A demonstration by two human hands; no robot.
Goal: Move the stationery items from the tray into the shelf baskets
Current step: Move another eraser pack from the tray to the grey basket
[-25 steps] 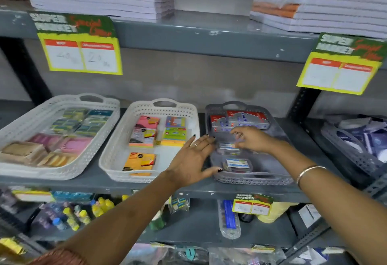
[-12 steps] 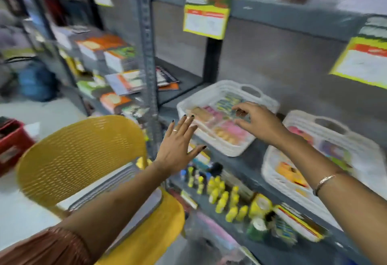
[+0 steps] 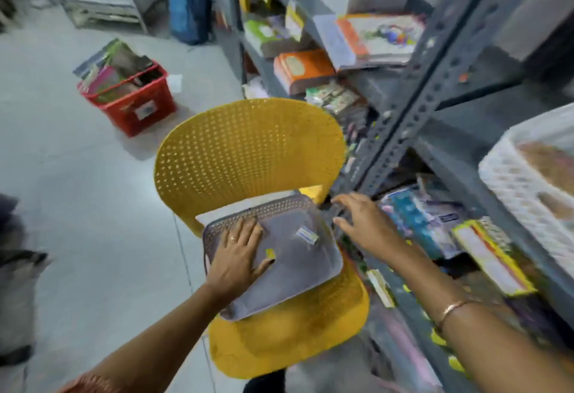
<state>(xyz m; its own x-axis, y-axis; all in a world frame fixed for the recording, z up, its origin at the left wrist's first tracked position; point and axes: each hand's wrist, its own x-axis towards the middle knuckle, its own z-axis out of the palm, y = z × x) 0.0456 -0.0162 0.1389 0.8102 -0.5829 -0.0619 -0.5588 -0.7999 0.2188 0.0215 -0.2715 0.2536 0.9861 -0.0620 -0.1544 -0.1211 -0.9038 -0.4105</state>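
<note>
A grey perforated tray [image 3: 292,265] lies on the seat of a yellow chair [image 3: 248,150]. Two small items remain in it: a white-and-blue packet [image 3: 307,235] near the middle and a small yellow piece [image 3: 270,252]. My left hand [image 3: 237,256] rests flat on the tray's left part, fingers spread, thumb beside the yellow piece. My right hand [image 3: 363,224] hovers open at the tray's right edge, holding nothing. A white shelf basket [image 3: 509,181] shows at the far right, partly cut off.
Grey metal shelving [image 3: 416,106] runs along the right, stacked with notebooks and packets. A red crate [image 3: 136,103] full of books stands on the floor at the left. A blue backpack [image 3: 189,10] leans at the back. Grey floor lies left of the chair.
The view has swung left from the shelf baskets down to the chair. My left hand has come down onto the tray and my right hand has left the baskets for the tray's edge.
</note>
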